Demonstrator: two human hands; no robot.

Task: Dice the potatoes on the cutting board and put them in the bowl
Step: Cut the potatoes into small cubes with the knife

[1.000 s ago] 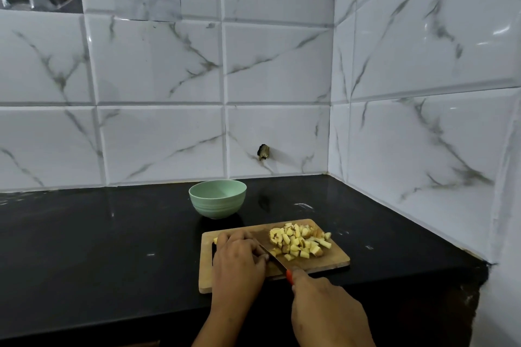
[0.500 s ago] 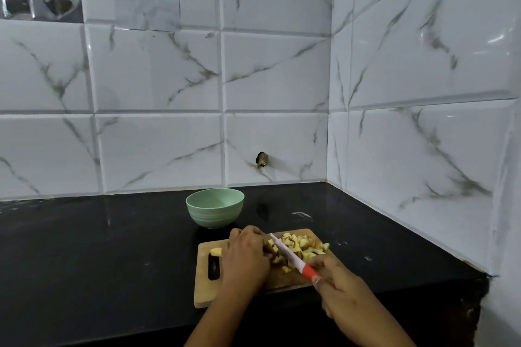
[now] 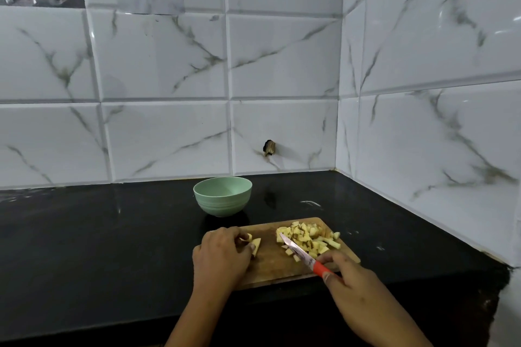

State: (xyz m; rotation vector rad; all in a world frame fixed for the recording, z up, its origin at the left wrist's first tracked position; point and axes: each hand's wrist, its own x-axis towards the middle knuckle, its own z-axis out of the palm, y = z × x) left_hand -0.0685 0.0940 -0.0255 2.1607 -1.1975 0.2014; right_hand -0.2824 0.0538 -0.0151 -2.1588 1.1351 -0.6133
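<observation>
At the left end of the rectangular wooden cutting board (image 3: 279,269), an uncut pale potato piece (image 3: 256,244) is pinched steady for cutting by the left hand (image 3: 222,258), fingers curled, while the red-handled knife (image 3: 304,256), clamped in the right hand (image 3: 355,282), is laid against the yellow diced heap (image 3: 310,236), apparently to clear room.

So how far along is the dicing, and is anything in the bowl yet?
Mostly diced: a pile of potato cubes lies on the cutting board. In hand: the left hand holds a larger piece, the right hand grips the knife beside the pile. Left: dice that piece and move everything to the green bowl, which shows no potato inside.
</observation>
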